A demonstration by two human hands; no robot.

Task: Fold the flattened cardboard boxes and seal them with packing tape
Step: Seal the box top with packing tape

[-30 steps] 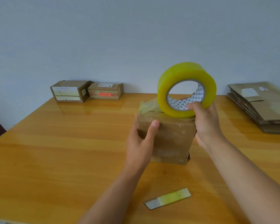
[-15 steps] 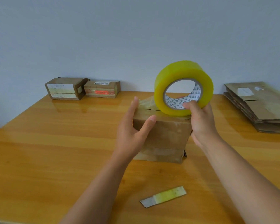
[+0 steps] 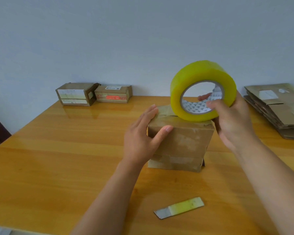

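A folded brown cardboard box [image 3: 182, 143] stands in the middle of the wooden table [image 3: 58, 158]. My right hand [image 3: 231, 122] grips a big yellow roll of packing tape [image 3: 202, 77], thumb inside the core, and holds it on the box's top right edge. A strip of tape runs from the roll across the top toward the far left corner. My left hand [image 3: 141, 138] lies flat against the box's left side, fingers straight along the top left edge and thumb on the front face.
Two sealed boxes [image 3: 78, 94] [image 3: 114, 94] stand against the wall at the back left. A stack of flattened boxes [image 3: 278, 109] lies at the right edge. A small cutter with a yellow-green sleeve [image 3: 179, 207] lies on the table near me.
My left hand has slid up the box's left side, its fingers now reaching the top edge. The roll has stayed on the box top, tilted slightly more toward me.
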